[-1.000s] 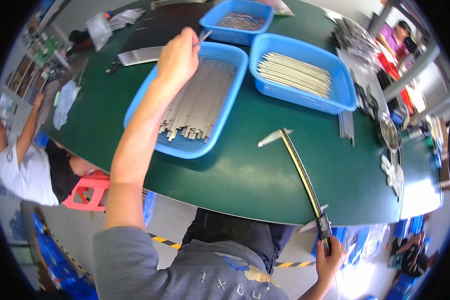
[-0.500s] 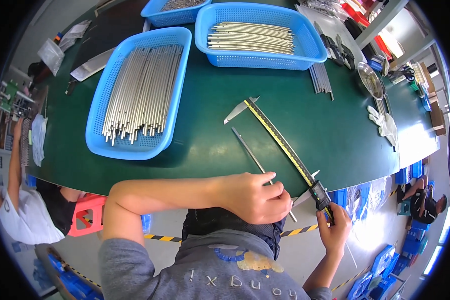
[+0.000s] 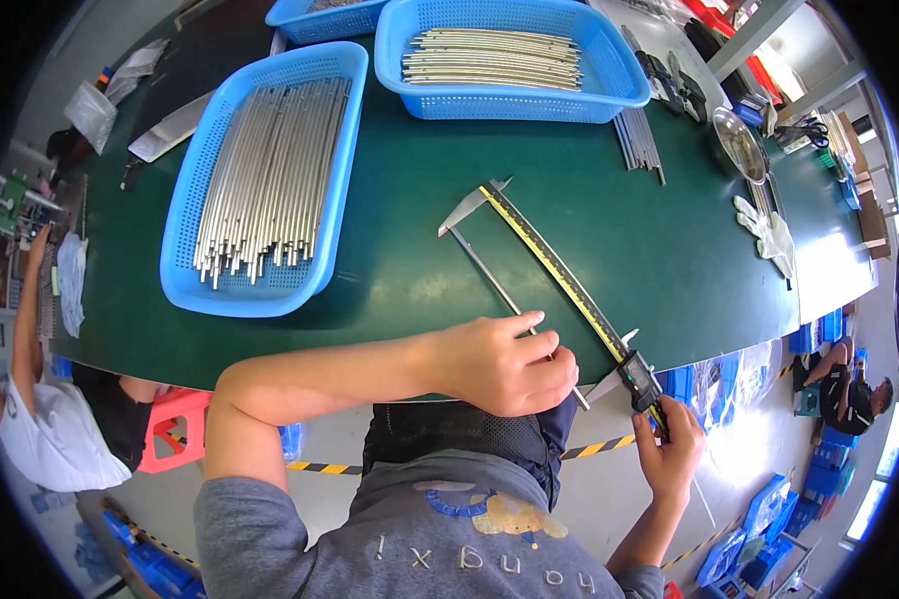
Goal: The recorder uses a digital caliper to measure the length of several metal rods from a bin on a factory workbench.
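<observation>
The person's left hand reaches across the body and is closed around the near end of a thin metal rod, pinching it flat against the green desk so that its far end sits against the fixed jaw of a long digital caliper. The right hand grips the caliper's near end just below its sliding display head, fingers wrapped around the beam, probably so the thumb can push the slide up toward the rod. Rod and caliper lie side by side, running diagonally from the desk's near edge toward its middle, which keeps the rod parallel to the scale for a true reading. To the left stands a blue basket full of similar rods laid lengthwise, near the left hand; a second blue basket at the far side holds a smaller, neater layer of rods, apparently kept separate. A few loose rods lie just right of that basket, and white gloves rest near the right edge. Another person in a white shirt sits at the left, and someone else sits low at the far right
</observation>
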